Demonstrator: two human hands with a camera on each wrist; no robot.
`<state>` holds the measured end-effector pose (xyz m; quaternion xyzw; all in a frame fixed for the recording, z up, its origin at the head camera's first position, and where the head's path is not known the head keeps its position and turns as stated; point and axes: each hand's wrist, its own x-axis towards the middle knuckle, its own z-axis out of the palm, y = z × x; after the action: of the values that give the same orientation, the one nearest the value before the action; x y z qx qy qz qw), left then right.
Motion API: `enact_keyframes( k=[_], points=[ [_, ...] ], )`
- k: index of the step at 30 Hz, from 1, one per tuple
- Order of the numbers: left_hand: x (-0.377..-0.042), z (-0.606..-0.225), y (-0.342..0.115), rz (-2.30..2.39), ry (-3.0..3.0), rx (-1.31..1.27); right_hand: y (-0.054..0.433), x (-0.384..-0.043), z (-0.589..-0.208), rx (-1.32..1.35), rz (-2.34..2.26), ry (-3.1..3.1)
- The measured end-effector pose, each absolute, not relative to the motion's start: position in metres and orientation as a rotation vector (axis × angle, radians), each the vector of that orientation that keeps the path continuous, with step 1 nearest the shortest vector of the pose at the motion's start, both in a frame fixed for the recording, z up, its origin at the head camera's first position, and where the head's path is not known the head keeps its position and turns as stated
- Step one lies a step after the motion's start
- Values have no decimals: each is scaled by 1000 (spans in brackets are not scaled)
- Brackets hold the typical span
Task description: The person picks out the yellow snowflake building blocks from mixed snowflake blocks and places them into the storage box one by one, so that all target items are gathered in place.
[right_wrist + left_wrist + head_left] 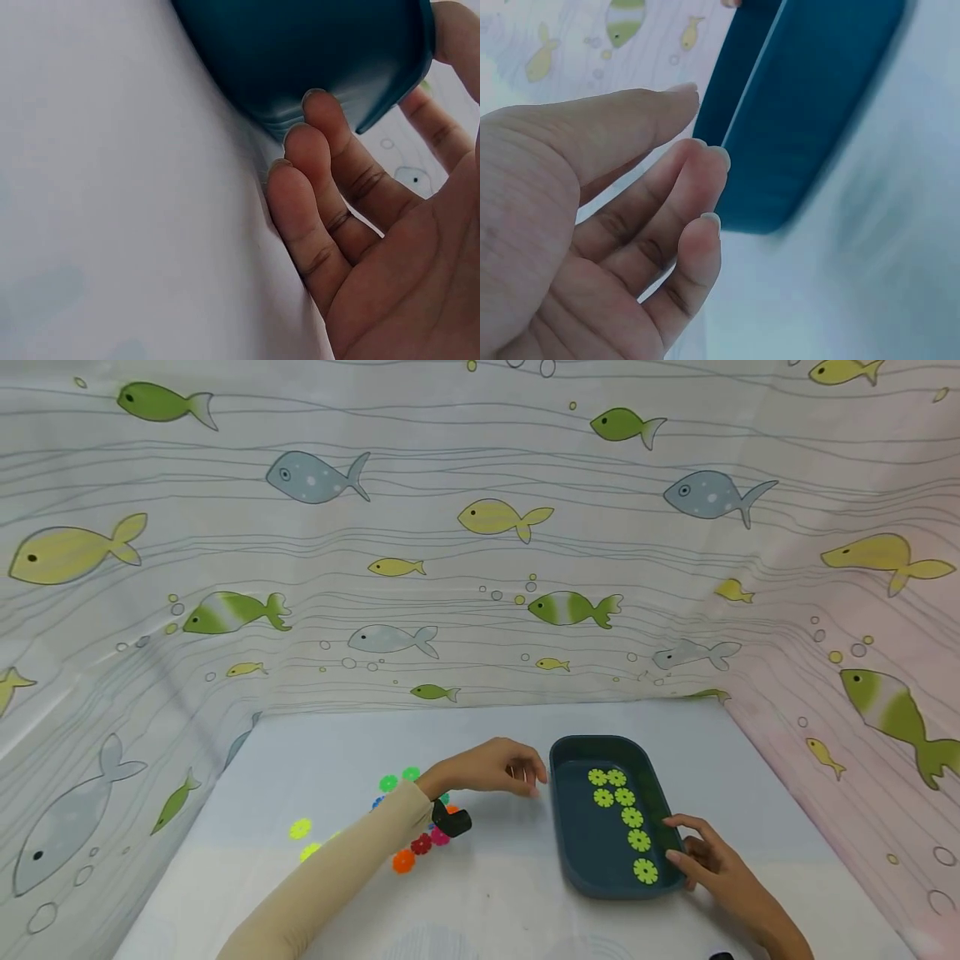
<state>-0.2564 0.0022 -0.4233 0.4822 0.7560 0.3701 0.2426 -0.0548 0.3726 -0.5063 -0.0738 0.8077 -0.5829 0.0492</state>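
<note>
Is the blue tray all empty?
Not empty: seven yellow-green flower-shaped discs lie inside the blue tray, with bare space beside them.

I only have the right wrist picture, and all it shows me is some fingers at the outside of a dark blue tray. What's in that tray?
Observer: Seven yellow-green flower-shaped pieces lie inside the tray.
Visitor: Oh, pretty! And where's the other hand?
Observer: The left hand is beside the tray's left side, with nothing visible in its grasp.
Visitor: Are there flowers anywhere else?
Observer: Yes, more in several colours, such as an orange piece, lie on the table left of the tray, some partly hidden by the left sleeve.
</note>
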Motion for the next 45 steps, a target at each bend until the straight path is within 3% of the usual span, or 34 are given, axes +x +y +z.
enact_keyframes(
  k=[19, 30, 45],
  points=[
    [-245, -427, -89, 1040, 2161, 1128, 365, -54, -502, -164, -1751, 2479],
    [-236, -430, -145, 1092, 2226, 984, 367, -54, -505, -394, -1784, 2506],
    [-218, -454, -232, 1094, 2399, 763, 366, -54, -504, -364, -1782, 2508]
  ],
)
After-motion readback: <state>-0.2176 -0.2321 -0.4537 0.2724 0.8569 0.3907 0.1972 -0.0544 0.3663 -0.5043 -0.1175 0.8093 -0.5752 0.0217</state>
